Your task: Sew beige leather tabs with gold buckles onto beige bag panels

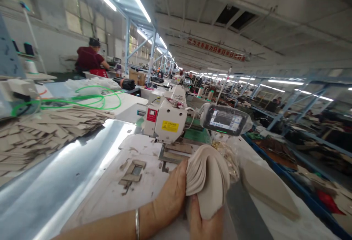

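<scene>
A thick stack of beige fabric pieces (210, 181) is bent over into an arch between my two hands. My left hand (173, 190), with a silver bangle at the wrist, presses the curled end of the stack from the left side. From below, my right hand (206, 221) grips the other end, its thumb lying on the front piece. Just beyond them stands a white sewing machine head (169, 119) with a yellow caution label. A metal clamp frame (174, 154) lies under it, and a small template with a window (133, 172) rests on the white work surface to the left.
Many beige strips (49, 130) are heaped at the left, near a green hose (101, 99). A control screen (225, 119) stands right of the machine. Another beige stack (271, 188) lies at the right, beside a blue-edged bin (308, 192). A co-worker (90, 58) sits far left.
</scene>
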`<state>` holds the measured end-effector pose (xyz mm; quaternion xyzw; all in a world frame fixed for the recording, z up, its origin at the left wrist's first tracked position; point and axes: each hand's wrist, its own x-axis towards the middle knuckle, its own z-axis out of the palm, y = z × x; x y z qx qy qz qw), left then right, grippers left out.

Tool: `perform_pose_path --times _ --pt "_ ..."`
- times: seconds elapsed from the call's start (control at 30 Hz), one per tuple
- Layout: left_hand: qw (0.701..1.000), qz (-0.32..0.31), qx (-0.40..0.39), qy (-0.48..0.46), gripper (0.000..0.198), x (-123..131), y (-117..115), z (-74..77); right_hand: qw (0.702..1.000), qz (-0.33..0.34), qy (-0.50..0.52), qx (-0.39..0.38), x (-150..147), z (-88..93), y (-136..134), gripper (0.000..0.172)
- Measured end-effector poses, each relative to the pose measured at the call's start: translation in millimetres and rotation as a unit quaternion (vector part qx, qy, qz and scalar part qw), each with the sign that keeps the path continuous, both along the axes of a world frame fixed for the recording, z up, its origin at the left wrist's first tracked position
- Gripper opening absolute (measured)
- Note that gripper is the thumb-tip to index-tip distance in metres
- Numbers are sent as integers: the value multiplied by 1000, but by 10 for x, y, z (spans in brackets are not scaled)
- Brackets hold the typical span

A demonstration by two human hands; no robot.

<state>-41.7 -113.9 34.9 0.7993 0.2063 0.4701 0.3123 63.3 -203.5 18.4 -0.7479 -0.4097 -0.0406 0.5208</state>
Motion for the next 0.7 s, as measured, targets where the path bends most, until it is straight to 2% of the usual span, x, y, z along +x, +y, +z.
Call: perform_pose_path --times 0.1,0.2,0.27,0.33,0.4,0.53,0.7 --pt "998 -13 -68 -15 53 -230 147 202 998 18 53 14 191 73 -56 71" --pt "991 12 -128 -28 63 -469 257 444 993 65 100 23 419 200 -132 68" --pt "996 15 -89 -29 74 -565 276 552 990 93 108 23 487 274 -167 68" --pt "1000 7 -14 -16 79 -600 265 605 988 102 116 22 479 331 -181 69" --pt "998 6 65 1 73 -596 251 620 987 86 138 19 428 369 -180 71" --pt "979 25 199 48 46 -571 224 578 983 28 181 -9 362 382 -158 79" --pt "966 -24 238 101 44 -581 72 389 985 35 167 -7 421 270 -132 79"
